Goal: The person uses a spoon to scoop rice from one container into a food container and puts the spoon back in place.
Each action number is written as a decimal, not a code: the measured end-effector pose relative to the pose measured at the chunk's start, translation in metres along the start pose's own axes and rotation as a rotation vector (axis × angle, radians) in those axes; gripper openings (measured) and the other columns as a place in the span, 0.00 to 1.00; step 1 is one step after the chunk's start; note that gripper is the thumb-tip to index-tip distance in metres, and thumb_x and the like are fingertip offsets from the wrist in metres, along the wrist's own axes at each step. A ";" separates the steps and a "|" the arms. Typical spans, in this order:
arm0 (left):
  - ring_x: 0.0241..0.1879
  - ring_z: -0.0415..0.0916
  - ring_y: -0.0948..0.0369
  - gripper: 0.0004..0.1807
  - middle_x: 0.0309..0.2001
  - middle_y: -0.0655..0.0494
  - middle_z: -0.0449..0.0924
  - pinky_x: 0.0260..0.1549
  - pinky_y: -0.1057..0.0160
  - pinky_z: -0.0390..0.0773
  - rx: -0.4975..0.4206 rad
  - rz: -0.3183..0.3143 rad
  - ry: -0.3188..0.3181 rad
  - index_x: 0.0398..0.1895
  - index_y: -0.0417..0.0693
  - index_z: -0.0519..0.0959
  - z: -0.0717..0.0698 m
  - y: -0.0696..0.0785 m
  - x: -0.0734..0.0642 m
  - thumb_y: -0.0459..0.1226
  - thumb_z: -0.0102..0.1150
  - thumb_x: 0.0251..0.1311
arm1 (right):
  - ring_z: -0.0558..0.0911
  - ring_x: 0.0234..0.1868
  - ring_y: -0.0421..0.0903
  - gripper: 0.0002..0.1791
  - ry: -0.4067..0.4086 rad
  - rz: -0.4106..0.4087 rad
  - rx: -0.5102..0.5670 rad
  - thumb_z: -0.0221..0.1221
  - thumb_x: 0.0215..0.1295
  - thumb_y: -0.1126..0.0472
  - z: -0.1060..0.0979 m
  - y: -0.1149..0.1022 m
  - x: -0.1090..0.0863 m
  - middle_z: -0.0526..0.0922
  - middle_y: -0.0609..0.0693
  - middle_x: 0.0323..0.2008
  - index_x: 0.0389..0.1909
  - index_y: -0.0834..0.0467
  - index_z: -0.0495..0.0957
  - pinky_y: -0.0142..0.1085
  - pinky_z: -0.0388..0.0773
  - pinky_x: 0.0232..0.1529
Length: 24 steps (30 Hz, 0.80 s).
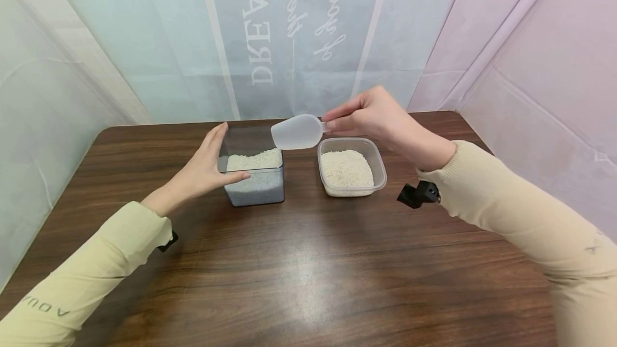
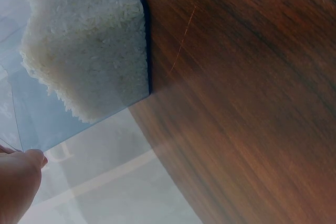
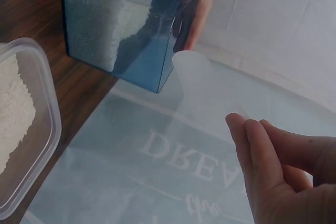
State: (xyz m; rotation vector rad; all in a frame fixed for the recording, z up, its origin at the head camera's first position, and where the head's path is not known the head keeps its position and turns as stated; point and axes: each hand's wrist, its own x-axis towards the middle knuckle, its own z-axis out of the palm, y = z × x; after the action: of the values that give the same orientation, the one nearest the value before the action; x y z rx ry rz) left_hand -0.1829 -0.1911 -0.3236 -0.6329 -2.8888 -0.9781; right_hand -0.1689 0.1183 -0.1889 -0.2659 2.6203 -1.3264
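Note:
My left hand (image 1: 207,167) grips the left side of a blue see-through container (image 1: 255,191), thumb along its front rim and fingers at the back corner. White rice (image 2: 89,51) fills its lower part, with a sloping, uneven top. My right hand (image 1: 373,117) pinches the short handle of a translucent white scoop (image 1: 298,131), also seen pale in the right wrist view. The scoop is held in the air beside and above the container's right rim, and no rice shows in it. Below my right hand sits a clear plastic box (image 1: 381,167) holding rice (image 1: 348,169).
Both containers stand on a dark wood-grain table (image 1: 289,261), near its back edge. A pale blue cloth with printed letters (image 1: 260,31) hangs behind the table. Black wrist cameras are strapped at both sleeves, the right one (image 1: 418,194) jutting out over the table.

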 end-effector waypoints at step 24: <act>0.68 0.40 0.48 0.60 0.71 0.46 0.34 0.60 0.43 0.51 -0.001 -0.001 -0.008 0.71 0.44 0.34 -0.001 0.000 0.000 0.53 0.65 0.47 | 0.83 0.25 0.42 0.12 -0.091 0.102 0.190 0.62 0.52 0.73 0.037 -0.024 0.027 0.83 0.62 0.36 0.39 0.71 0.81 0.32 0.79 0.34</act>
State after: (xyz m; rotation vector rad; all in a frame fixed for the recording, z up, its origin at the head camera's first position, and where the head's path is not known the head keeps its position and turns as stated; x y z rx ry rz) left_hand -0.1833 -0.1920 -0.3228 -0.6375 -2.8958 -0.9800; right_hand -0.1838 0.0696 -0.1934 -0.1573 2.3797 -1.4784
